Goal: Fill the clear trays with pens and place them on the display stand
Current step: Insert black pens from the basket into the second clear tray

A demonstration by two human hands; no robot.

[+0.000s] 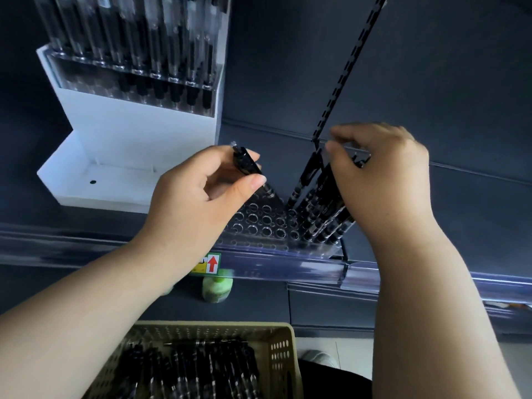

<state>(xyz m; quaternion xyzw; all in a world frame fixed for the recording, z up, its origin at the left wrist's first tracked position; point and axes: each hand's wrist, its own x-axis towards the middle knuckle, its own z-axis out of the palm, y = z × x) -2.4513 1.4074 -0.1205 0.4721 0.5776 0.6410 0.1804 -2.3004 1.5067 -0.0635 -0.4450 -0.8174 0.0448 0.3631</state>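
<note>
Now the left hand (pixel 195 197) is pinching a slim black plastic pen (pixel 246 162) between thumb and curled fingers, just above the clear perforated plastic tray (pixel 253 223). The right hand (pixel 383 174) is curling its fingers over, apparently gripping, the cluster of upright black pens (pixel 322 205) standing in that tray beneath them.
</note>
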